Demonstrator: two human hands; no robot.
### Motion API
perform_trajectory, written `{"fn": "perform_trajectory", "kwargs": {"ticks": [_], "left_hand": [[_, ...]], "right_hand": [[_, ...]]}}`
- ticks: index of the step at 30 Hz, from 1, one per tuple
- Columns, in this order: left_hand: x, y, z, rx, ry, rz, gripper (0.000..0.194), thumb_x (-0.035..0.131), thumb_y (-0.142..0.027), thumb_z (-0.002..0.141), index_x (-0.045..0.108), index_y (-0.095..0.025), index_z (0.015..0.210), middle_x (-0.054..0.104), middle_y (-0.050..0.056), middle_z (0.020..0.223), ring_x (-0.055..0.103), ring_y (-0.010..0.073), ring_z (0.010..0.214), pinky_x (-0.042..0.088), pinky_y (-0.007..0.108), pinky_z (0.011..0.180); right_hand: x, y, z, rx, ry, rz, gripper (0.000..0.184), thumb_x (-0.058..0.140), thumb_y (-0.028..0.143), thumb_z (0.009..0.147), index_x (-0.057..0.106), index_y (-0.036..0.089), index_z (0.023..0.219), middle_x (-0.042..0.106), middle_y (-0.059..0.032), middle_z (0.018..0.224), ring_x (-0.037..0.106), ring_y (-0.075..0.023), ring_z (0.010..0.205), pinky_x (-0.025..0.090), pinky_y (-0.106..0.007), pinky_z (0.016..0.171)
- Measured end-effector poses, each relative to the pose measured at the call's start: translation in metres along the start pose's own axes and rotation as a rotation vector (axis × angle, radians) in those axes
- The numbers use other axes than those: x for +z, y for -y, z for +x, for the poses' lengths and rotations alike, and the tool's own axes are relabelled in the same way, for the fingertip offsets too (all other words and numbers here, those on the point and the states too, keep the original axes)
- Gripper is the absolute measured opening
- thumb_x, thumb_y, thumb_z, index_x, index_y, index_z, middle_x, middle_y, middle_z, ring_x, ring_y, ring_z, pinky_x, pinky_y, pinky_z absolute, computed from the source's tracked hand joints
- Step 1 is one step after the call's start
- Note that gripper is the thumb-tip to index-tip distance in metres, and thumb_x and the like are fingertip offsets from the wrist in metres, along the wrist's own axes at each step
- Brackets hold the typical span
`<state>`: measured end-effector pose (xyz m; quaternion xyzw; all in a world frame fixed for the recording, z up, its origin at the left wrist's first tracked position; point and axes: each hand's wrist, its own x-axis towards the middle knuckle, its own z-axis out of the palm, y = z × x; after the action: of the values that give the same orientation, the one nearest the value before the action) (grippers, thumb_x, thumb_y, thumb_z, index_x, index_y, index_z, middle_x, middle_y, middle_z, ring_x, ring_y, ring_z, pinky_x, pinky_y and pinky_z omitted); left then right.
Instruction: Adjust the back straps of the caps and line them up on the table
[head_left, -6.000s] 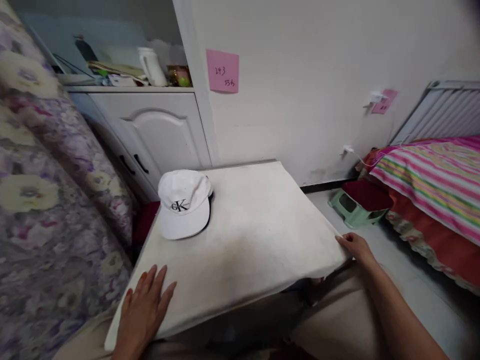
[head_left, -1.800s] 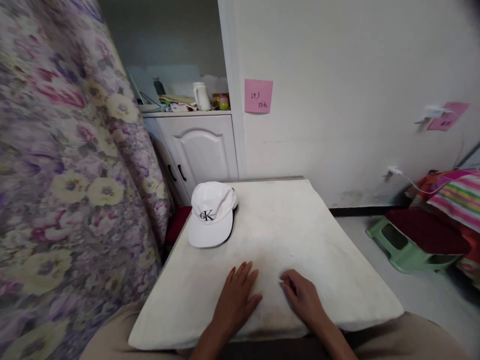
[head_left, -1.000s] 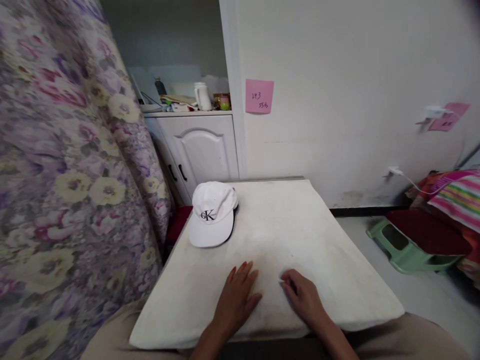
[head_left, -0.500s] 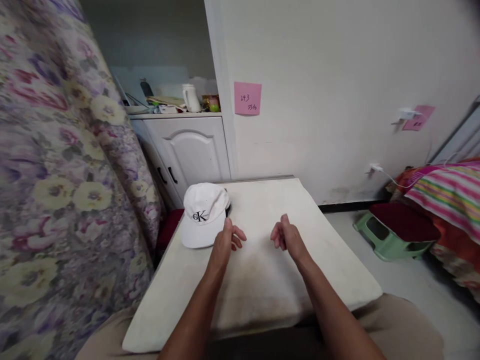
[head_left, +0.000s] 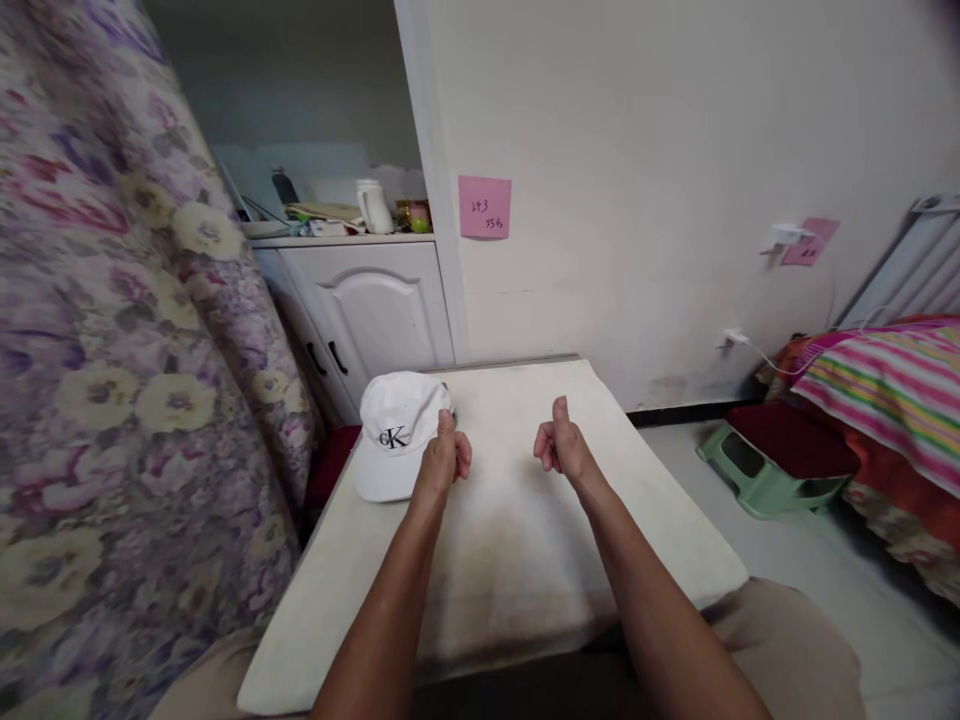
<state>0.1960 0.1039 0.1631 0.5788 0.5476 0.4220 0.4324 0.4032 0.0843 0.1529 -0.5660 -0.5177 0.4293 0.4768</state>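
The cloth-covered table (head_left: 622,510) spreads before you, and the white cap (head_left: 390,460) sits on its left part, brim toward you. You hold both hands over the table, thumbs up: your left hand (head_left: 448,462) overlaps the cap's right side in view, though I cannot tell whether they touch; your right hand (head_left: 564,447) is well apart from it. Both grips are half open, fingers loosely curled, thumbs lifted off them, with nothing visible in either. I'd hold them level and relaxed, left wrist a little off the brim to avoid nudging it.

Beyond is the pale wall (head_left: 637,150). The floral curtain (head_left: 150,400) hangs close along your left, likeliest to catch an elbow. Farther off are the bed (head_left: 892,375), white cabinet (head_left: 386,315), green stool (head_left: 742,475) and white jug (head_left: 375,207).
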Motion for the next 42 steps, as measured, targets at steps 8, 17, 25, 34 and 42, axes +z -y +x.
{"fn": "perform_trajectory", "kwargs": {"ticks": [8,17,25,34,42], "left_hand": [[0.001,-0.001,0.005,-0.03,-0.014,0.04,0.081,0.011,-0.079,0.087,0.047,-0.02,0.043,0.041,0.001,0.036,0.035,0.0119,0.038,0.021,0.025,0.043],[0.001,0.001,0.006,-0.034,-0.01,0.034,0.081,0.011,-0.077,0.088,0.047,-0.02,0.043,0.042,0.002,0.036,0.035,0.0115,0.037,0.021,0.026,0.044],[0.009,0.022,-0.003,-0.017,0.0,0.004,0.05,0.048,-0.054,0.087,0.053,-0.02,0.05,0.043,-0.003,0.037,0.037,0.0123,0.041,0.024,0.026,0.048],[0.009,0.123,-0.068,-0.196,0.013,-0.317,0.022,0.069,-0.033,0.067,0.065,-0.013,0.075,0.059,-0.002,0.046,0.043,0.0114,0.035,0.027,0.023,0.037],[-0.034,0.14,-0.052,-0.18,-0.449,-0.777,0.021,0.067,-0.017,0.074,0.06,-0.016,0.093,0.074,0.004,0.08,0.071,0.0124,0.074,0.056,0.023,0.074]], "right_hand": [[-0.001,-0.001,0.004,0.017,-0.007,0.006,0.088,0.002,0.08,0.087,0.054,0.02,0.049,0.048,-0.0027,0.038,0.048,-0.014,0.044,0.036,-0.026,0.049],[0.001,-0.003,0.005,0.008,-0.001,0.006,0.088,0.002,0.08,0.087,0.054,0.02,0.049,0.048,-0.0028,0.038,0.045,-0.0134,0.042,0.034,-0.026,0.048],[0.004,-0.02,0.0,-0.141,0.033,-0.051,0.071,0.02,0.068,0.095,0.057,0.019,0.058,0.049,0.0007,0.042,0.044,-0.0126,0.043,0.035,-0.025,0.049],[0.038,-0.123,-0.061,-0.216,0.204,-0.347,0.032,0.043,0.039,0.092,0.059,0.019,0.072,0.061,-0.0012,0.061,0.057,-0.0182,0.062,0.037,-0.028,0.063],[0.038,-0.143,-0.065,-0.234,0.229,-0.472,0.027,0.042,0.036,0.094,0.058,0.02,0.079,0.062,-0.0016,0.069,0.058,-0.0194,0.068,0.034,-0.028,0.064]]}}
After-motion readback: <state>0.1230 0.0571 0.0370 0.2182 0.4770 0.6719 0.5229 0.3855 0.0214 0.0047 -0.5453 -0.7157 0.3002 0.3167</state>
